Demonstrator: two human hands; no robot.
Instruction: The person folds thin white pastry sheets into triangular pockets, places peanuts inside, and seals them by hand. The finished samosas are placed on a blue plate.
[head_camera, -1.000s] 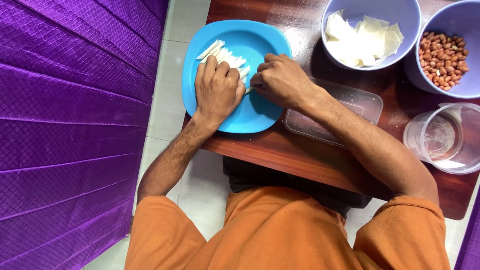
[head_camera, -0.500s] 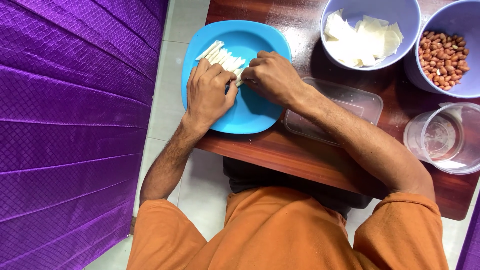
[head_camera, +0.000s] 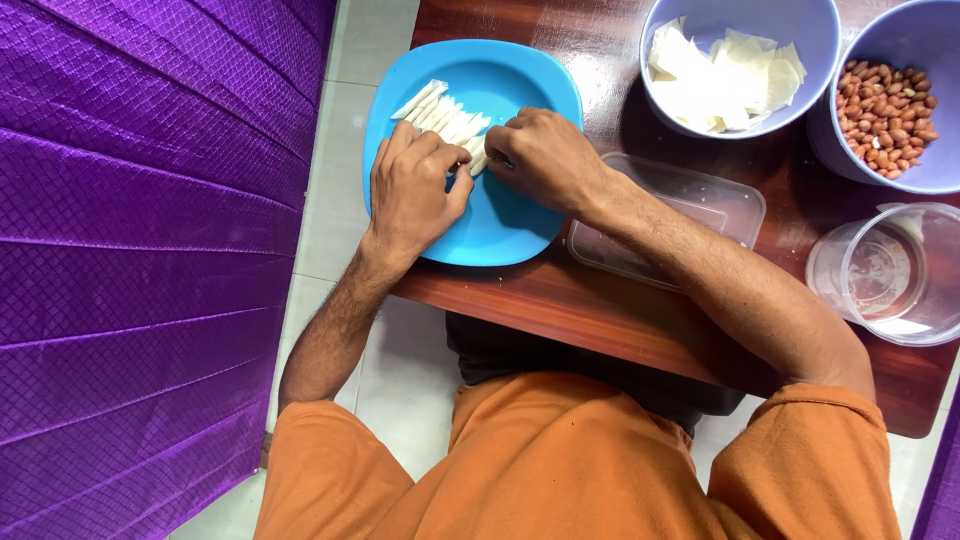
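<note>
A row of about eight white rolled strips (head_camera: 445, 118) already lies on the far-left part of the blue plate (head_camera: 520, 225). At the near end of that row, the left hand (head_camera: 412, 190) and right hand (head_camera: 545, 158) meet, fingers curled and pressed onto one more piece. Right of the plate, a lilac bowl (head_camera: 740, 25) holds many flat white sheets (head_camera: 725, 75), so by my judgement plenty remains.

A dark, glossy wooden tabletop (head_camera: 610, 320) shows a soft sheen from overhead light. Left of it hangs a purple cloth (head_camera: 150, 250) with a quilted diamond pattern, falling in broad folds. Between cloth and tabletop runs a pale tiled floor (head_camera: 330, 210) with faint grout lines.
</note>
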